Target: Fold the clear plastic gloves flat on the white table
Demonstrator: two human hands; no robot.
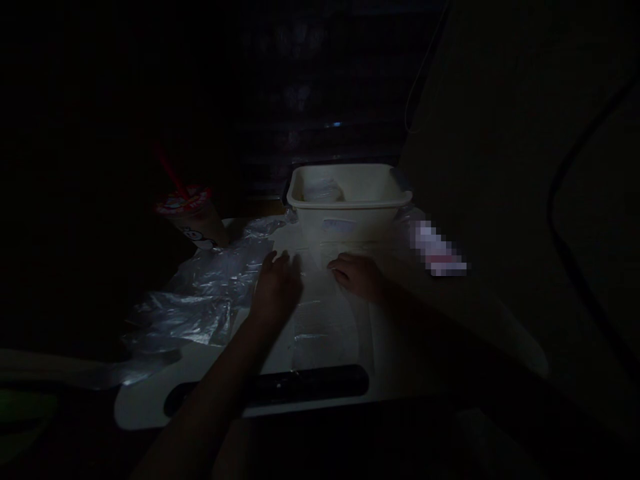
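The scene is very dark. A clear plastic bag (325,327) lies flat on the white table in front of me. My left hand (279,288), slightly blurred, is at the bag's upper left with its fingers curled at the edge. At the upper right, my right hand (357,275) has its fingers and thumb closed on the film. Just beyond both hands stands a cream plastic bin (320,217) with a crumpled clear bundle (323,189) inside.
Loose clear plastic bags (200,300) are heaped on the left. Behind them stands a drink cup (197,223) with a red straw (170,167). A blurred-out item (437,252) lies at right. A black slot (325,385) runs along the table's (145,407) near edge. A dark cable (550,200) hangs at right.
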